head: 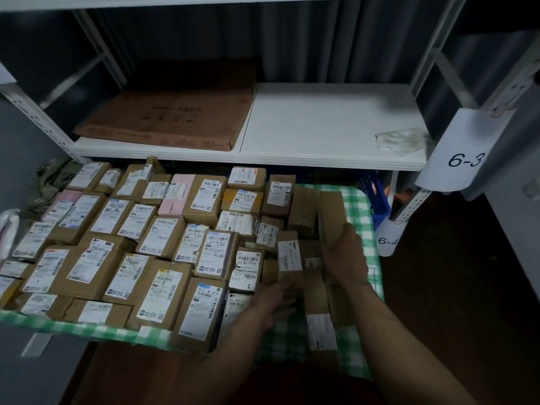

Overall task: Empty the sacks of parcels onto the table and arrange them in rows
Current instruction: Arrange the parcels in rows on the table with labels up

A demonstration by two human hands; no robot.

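The left hand has its grip closed on the near end of a narrow labelled parcel, long axis running away from it, while the right hand lies flat on long boxes just right of it, at the worktop's right edge.

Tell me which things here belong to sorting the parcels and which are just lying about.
Part of the job: rows of labelled parcels; checked-cloth table; small parcel in the left hand; long box under the right hand.

Lying about: flat carton on the shelf; crumpled paper; blue crate.
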